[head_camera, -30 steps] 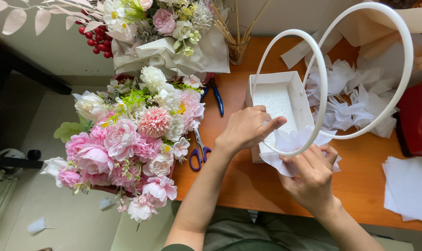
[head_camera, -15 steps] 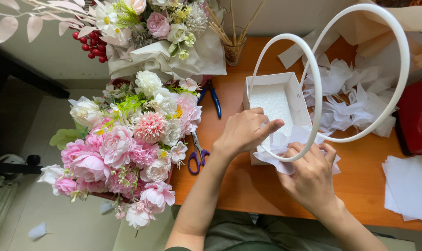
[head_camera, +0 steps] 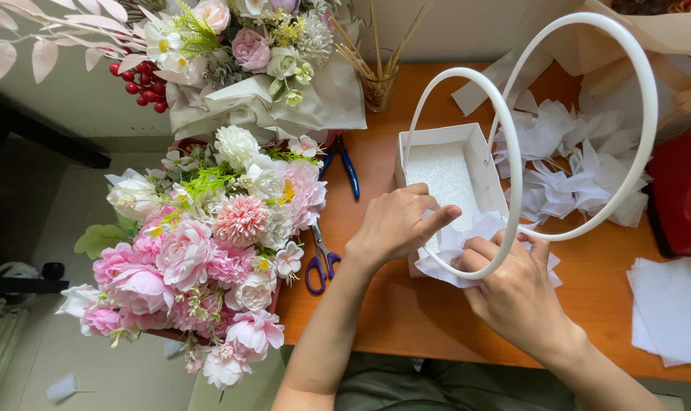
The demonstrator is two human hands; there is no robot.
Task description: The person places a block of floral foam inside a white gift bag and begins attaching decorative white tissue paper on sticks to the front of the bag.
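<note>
**Both hands tucking white tissue into the box**

Both hands are closed on a piece of white tissue paper (head_camera: 456, 255) at the near end of a white box (head_camera: 443, 179). The left hand (head_camera: 395, 224) presses it down with fingers curled and forefinger extended; the right hand (head_camera: 517, 293) pinches its edge beneath one hoop. The lining step is judged to be in hand; next, the tissue would need to be pushed evenly down the inner wall. Two white hoop handles (head_camera: 513, 164) are counted on one box. Beyond the right hand a heap of cut tissue (head_camera: 570, 164) is seen; left of the left hand, two pairs of scissors (head_camera: 319, 262) and two flower arrangements (head_camera: 208, 243).
</note>
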